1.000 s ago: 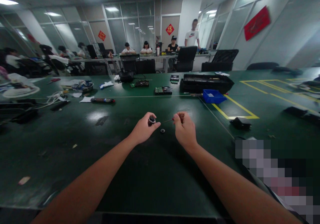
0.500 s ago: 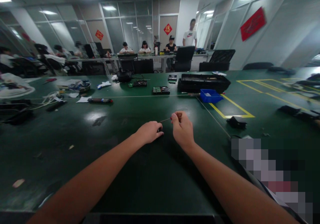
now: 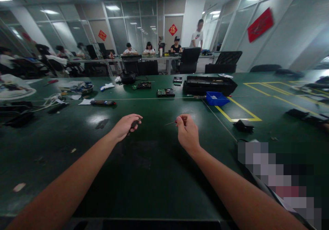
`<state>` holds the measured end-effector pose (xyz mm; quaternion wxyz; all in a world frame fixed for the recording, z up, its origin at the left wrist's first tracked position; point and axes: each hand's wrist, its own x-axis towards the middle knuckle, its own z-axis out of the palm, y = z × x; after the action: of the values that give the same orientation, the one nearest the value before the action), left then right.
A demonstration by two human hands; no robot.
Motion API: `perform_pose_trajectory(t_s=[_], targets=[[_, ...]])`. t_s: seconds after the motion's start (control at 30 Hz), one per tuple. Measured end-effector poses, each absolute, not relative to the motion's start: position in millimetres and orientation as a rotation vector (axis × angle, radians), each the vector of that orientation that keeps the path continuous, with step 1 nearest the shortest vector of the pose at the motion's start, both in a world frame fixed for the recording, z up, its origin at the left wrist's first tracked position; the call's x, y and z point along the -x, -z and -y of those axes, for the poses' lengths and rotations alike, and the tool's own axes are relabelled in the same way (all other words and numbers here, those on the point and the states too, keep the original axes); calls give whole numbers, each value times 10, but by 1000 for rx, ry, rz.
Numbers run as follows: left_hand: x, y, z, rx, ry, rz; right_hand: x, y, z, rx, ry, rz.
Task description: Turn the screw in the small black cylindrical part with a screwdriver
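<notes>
My right hand (image 3: 188,134) is closed around the red-tipped handle of a thin screwdriver (image 3: 170,123), whose metal shaft points left. My left hand (image 3: 127,126) is wrapped round a small dark object (image 3: 135,123), too hidden to name. The two hands are apart, both over the green table (image 3: 159,182). Beyond them lie a green circuit board with a metal part (image 3: 166,92), a second board (image 3: 143,85) and a small drive-like part (image 3: 177,80).
A black casing (image 3: 209,85) and a blue bin (image 3: 216,98) stand at the back right. A dark tool (image 3: 102,103), cables (image 3: 48,102) and a white glove (image 3: 107,86) lie left. A small black block (image 3: 243,125) is right. People sit at far desks.
My left hand has moved left, away from the screwdriver tip, with the dark object in it. My right hand has stayed in place. The standing person in the background has shifted slightly right.
</notes>
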<state>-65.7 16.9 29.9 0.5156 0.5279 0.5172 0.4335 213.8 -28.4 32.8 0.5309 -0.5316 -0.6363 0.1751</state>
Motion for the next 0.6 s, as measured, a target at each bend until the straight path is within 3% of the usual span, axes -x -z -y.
perform_pose_trajectory(t_s=[0.13, 0.6], targets=[[1232, -381, -126, -828, -1294, -1153, -2144, -323, 280, 1274, -432, 1531], [3237, -588, 508, -496, -1704, -1509, -2136, -301, 277, 1289, -443, 1540]])
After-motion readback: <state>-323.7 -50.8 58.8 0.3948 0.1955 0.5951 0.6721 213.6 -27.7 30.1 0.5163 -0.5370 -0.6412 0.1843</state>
